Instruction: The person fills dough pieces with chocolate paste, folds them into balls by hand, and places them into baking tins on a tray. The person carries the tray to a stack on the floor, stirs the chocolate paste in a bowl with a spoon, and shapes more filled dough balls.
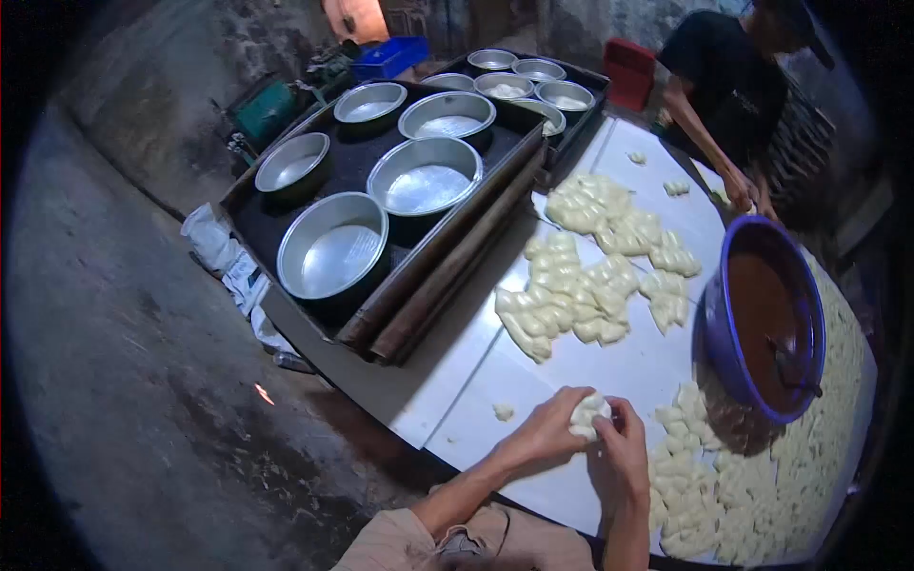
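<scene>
A small lump of pale dough [588, 413] is pinched between my two hands above the near edge of the white table [533, 392]. My left hand [550, 426] is closed on its left side. From the right, the fingers of my right hand [624, 440] press against the same lump. A small dough scrap [503, 412] lies on the table left of my hands. Ahead are clusters of shaped dough pieces [571, 295], touching one another. Many more dough pieces [724, 504] spread over the table to my right.
A purple basin [716, 314] of brown filling [762, 305], with a dark-handled utensil [793, 371] in it, stands at the right. Round metal pans [333, 249] sit on dark trays [419, 249] at the left. Across the table, a person [728, 105] works with dough. A red container [628, 71] stands behind.
</scene>
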`<act>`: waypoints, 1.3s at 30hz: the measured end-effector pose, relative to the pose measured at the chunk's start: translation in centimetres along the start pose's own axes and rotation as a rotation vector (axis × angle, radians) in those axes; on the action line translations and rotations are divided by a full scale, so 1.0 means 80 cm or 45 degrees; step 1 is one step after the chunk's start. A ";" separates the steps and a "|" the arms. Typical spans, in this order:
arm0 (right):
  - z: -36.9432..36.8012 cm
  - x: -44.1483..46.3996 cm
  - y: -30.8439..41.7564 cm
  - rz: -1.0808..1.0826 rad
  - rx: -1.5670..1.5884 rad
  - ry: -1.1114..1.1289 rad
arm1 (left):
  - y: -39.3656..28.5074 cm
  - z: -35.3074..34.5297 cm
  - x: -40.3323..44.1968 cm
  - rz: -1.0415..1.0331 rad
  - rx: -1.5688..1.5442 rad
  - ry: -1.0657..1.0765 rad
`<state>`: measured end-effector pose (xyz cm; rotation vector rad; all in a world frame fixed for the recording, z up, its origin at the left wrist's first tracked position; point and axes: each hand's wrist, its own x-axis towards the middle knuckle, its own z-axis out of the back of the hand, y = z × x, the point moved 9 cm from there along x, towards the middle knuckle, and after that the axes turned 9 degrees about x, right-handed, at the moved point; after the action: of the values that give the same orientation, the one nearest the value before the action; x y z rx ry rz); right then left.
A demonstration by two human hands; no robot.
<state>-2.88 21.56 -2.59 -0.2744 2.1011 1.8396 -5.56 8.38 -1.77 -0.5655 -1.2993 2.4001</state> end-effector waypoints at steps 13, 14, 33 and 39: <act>-0.375 0.039 0.315 0.734 -0.327 0.712 | -0.111 0.462 -0.148 -0.139 0.478 -0.726; -0.407 0.061 0.313 0.817 -0.405 0.746 | -0.096 0.485 -0.150 -0.059 0.551 -0.762; -0.349 0.297 0.375 0.831 -1.445 -0.343 | -0.016 0.600 -0.116 0.121 1.135 -0.806; -0.366 0.377 0.348 0.799 -1.248 -0.105 | 0.074 0.668 -0.095 0.203 1.497 -1.061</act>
<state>-44.34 -1.02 15.02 0.2832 1.1143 3.0692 -26.48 -36.12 21.19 0.7366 0.1872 3.0426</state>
